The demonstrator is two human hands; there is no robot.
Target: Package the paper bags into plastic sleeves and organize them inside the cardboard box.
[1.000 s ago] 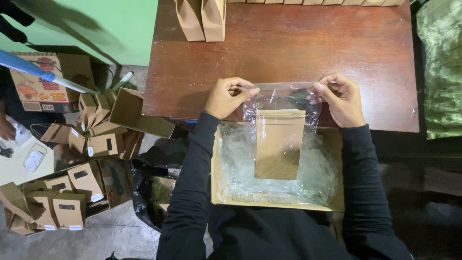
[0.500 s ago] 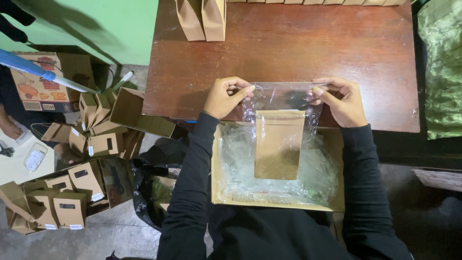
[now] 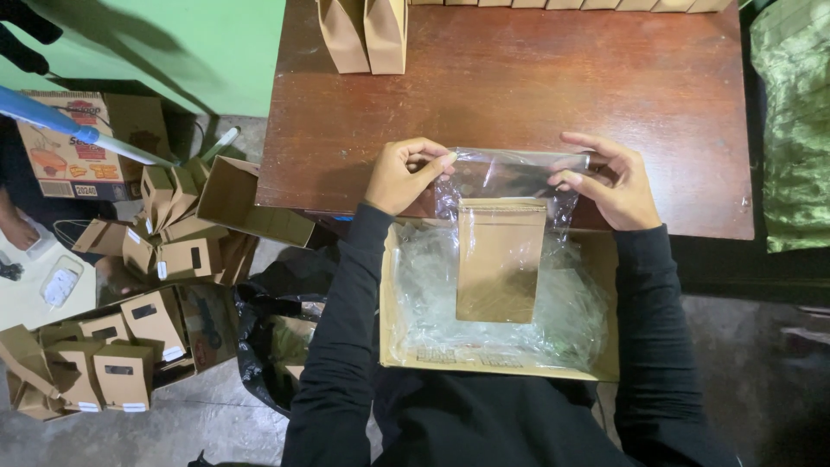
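Note:
A clear plastic bag (image 3: 510,177) is stretched between my two hands at the near edge of the brown wooden table (image 3: 519,78). Inside it hangs a flat brown kraft pouch (image 3: 500,259). My left hand (image 3: 405,175) pinches the bag's top left corner. At the top right corner, my right hand (image 3: 612,180) grips the bag with the fingers partly spread. The pouch dangles over an open cardboard box (image 3: 393,329) on my lap, which is filled with crumpled clear plastic (image 3: 571,311).
Two brown paper bags (image 3: 363,33) stand at the table's far edge. On the floor to the left lie several small kraft boxes (image 3: 130,346), a printed carton (image 3: 78,147) and a black plastic bag (image 3: 268,329). A green sack (image 3: 791,121) sits at right.
My hands have shifted slightly along the bag's top edge; the right fingers are more spread. The pouch hangs in the same place.

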